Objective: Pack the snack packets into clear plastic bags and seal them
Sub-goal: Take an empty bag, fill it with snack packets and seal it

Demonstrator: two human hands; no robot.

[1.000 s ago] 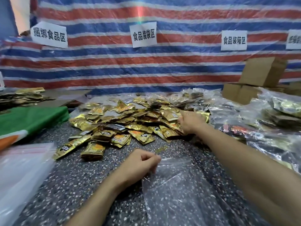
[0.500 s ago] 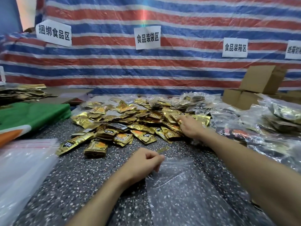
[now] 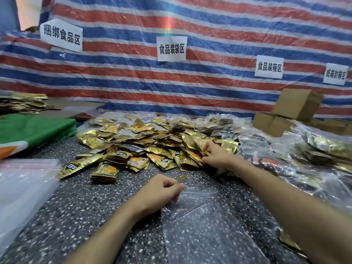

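A heap of gold snack packets (image 3: 133,147) lies on the speckled table (image 3: 76,206). An empty clear plastic bag (image 3: 200,225) lies flat near the front, its mouth toward the heap. My left hand (image 3: 162,191) pinches the bag's open edge at its left corner. My right hand (image 3: 215,155) reaches into the right side of the heap, fingers curled round gold packets there.
Filled clear bags (image 3: 314,149) pile up at the right. Cardboard boxes (image 3: 285,113) stand at the back right. A stack of empty clear bags (image 3: 22,183) lies front left, a green cloth (image 3: 32,130) behind it. A striped tarp (image 3: 171,82) with paper signs closes the back.
My right hand has slid a little toward me within the heap, closing on packets. The left hand keeps its pinch on the bag's edge.
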